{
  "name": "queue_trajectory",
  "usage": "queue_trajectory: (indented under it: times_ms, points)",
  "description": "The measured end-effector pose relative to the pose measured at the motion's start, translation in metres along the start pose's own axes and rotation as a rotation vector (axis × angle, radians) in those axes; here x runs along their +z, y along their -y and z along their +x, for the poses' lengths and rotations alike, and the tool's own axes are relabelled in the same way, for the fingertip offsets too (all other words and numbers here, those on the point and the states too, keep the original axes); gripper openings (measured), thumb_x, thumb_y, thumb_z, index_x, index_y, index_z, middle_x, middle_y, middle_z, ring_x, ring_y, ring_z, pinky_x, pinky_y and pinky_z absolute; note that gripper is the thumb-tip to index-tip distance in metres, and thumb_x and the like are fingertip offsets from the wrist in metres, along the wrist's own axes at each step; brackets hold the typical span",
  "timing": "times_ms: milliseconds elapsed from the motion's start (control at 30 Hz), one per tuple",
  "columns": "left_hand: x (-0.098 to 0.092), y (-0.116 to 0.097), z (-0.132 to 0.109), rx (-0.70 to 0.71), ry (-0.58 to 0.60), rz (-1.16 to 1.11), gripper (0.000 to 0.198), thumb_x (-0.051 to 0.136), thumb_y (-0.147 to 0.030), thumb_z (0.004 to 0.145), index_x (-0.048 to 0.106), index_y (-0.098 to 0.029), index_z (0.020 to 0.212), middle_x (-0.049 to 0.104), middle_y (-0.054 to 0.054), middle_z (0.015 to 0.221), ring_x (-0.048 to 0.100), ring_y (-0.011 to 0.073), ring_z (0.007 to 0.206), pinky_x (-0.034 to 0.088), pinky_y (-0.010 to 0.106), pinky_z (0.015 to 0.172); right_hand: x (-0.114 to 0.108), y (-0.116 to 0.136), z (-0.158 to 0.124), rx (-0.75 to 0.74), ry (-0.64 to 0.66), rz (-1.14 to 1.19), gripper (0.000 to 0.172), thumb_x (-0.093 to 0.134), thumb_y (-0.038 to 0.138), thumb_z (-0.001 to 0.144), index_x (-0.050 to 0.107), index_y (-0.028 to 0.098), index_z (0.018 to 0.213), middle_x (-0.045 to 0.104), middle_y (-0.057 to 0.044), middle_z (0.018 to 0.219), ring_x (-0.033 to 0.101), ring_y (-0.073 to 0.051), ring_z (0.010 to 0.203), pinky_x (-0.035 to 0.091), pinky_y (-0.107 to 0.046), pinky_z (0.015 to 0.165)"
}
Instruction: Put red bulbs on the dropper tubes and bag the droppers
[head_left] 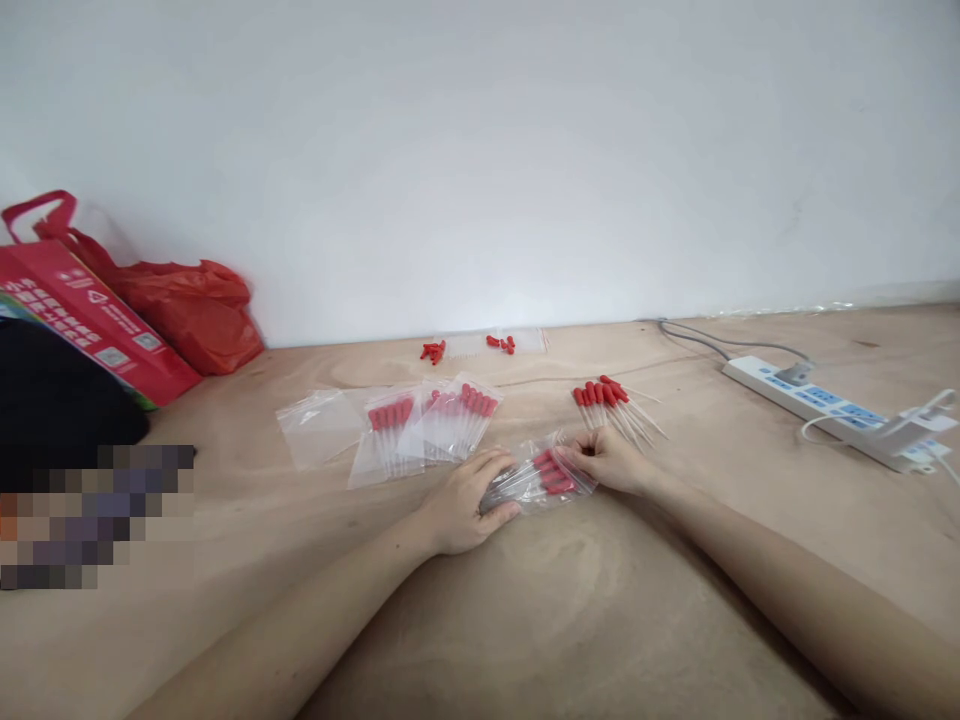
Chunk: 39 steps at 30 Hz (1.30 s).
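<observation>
A clear zip-lock bag with several red-bulbed droppers inside lies between my hands, the bulbs towards the right. My left hand closes around the bag's left end, over the thin stems. With thumb and fingers together, my right hand pinches the bag's right edge, near the bulbs. Just beyond my right hand, loose droppers are fanned out on the table. Behind my left hand lie filled clear bags, partly overlapping, and a flat clear bag at their left.
Small red bulbs lie by the wall, with more on a clear bag. At the right is a white power strip with plugs and cables. A red plastic bag and a dark item occupy the left side of the wooden table.
</observation>
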<state>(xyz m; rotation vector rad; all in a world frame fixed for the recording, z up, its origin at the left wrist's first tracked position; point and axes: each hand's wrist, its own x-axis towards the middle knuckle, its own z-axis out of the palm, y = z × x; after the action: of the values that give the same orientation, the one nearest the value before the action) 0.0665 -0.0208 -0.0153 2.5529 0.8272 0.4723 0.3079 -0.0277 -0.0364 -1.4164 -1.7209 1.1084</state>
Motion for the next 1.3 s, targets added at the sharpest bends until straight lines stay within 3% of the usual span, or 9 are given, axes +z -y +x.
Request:
queue_trajectory:
  times_ms: [200,367,500,633,800,933,1000,1067,1300]
  points:
    - [0.000,0.000,0.000,0.005,-0.015,-0.020,0.046,0.053,-0.031,0.078,0.041,-0.020,0.122,0.046,0.008,0.126,0.038,0.0219,0.120,0.032,0.039,0.100,-0.003,0.001,0.002,0.019,-0.117,0.083,0.037,0.058,0.052,0.067,0.054,0.016,0.066,0.049,0.004,0.050,0.039,-0.007,0.042,0.029,-0.021,0.040]
    - [0.001,0.002,0.000,0.000,0.040,0.026,0.050,0.050,-0.034,0.081,0.038,-0.020,0.127,0.039,0.007,0.133,0.030,0.0213,0.126,0.028,0.041,0.103,-0.008,0.015,-0.003,-0.006,0.010,0.119,0.041,0.050,0.053,0.073,0.060,0.015,0.063,0.052,0.002,0.052,0.044,-0.008,0.047,0.034,-0.023,0.045]
    - [-0.001,0.002,0.001,0.041,0.101,0.043,0.047,0.047,-0.033,0.083,0.038,-0.020,0.128,0.037,0.007,0.135,0.028,0.0199,0.127,0.028,0.040,0.103,-0.004,0.017,-0.005,0.012,0.035,0.196,0.032,0.066,0.046,0.062,0.057,0.015,0.061,0.060,-0.001,0.060,0.051,-0.011,0.054,0.038,-0.024,0.049]
    - [-0.003,0.000,0.002,0.047,0.121,0.061,0.048,0.046,-0.034,0.084,0.037,-0.020,0.129,0.038,0.006,0.134,0.028,0.0198,0.127,0.027,0.041,0.103,-0.001,0.013,-0.004,0.161,-0.110,0.284,0.031,0.067,0.044,0.059,0.053,0.016,0.057,0.054,0.002,0.049,0.041,-0.007,0.040,0.029,-0.021,0.039]
    - [-0.002,0.000,0.003,0.037,0.121,0.074,0.048,0.045,-0.035,0.084,0.037,-0.020,0.129,0.037,0.006,0.134,0.029,0.0195,0.126,0.027,0.040,0.104,-0.004,0.013,-0.003,0.254,-0.114,0.340,0.028,0.057,0.043,0.066,0.050,0.018,0.057,0.037,0.007,0.034,0.023,-0.004,0.028,0.013,-0.022,0.031]
    - [-0.001,0.002,0.002,0.038,0.110,0.065,0.048,0.046,-0.035,0.083,0.038,-0.020,0.128,0.038,0.006,0.134,0.030,0.0196,0.126,0.028,0.040,0.103,-0.029,0.001,0.000,0.184,-0.442,0.057,0.016,0.054,0.034,0.066,0.051,0.018,0.065,0.054,0.001,0.051,0.043,-0.008,0.040,0.028,-0.021,0.038]
    - [-0.001,0.003,0.002,0.043,0.107,0.057,0.049,0.046,-0.036,0.083,0.038,-0.019,0.128,0.039,0.006,0.134,0.031,0.0198,0.126,0.028,0.039,0.104,-0.051,-0.010,0.000,0.180,-0.702,-0.263,0.016,0.053,0.033,0.066,0.055,0.018,0.072,0.059,-0.002,0.060,0.052,-0.013,0.052,0.035,-0.023,0.046]
    - [-0.001,0.003,0.002,0.049,0.106,0.051,0.049,0.047,-0.035,0.083,0.038,-0.019,0.128,0.039,0.006,0.133,0.031,0.0199,0.126,0.027,0.039,0.104,-0.074,-0.023,-0.001,0.238,-0.833,-0.568,0.019,0.052,0.032,0.067,0.058,0.019,0.079,0.063,-0.005,0.074,0.056,-0.018,0.067,0.036,-0.026,0.053]
    - [-0.001,0.003,0.002,0.055,0.099,0.056,0.048,0.047,-0.035,0.082,0.040,-0.019,0.127,0.040,0.006,0.133,0.032,0.0200,0.125,0.028,0.038,0.104,-0.111,-0.059,0.002,0.365,-0.703,-0.862,0.032,0.044,0.024,0.074,0.058,0.015,0.101,0.064,-0.010,0.095,0.057,-0.024,0.090,0.041,-0.030,0.067]
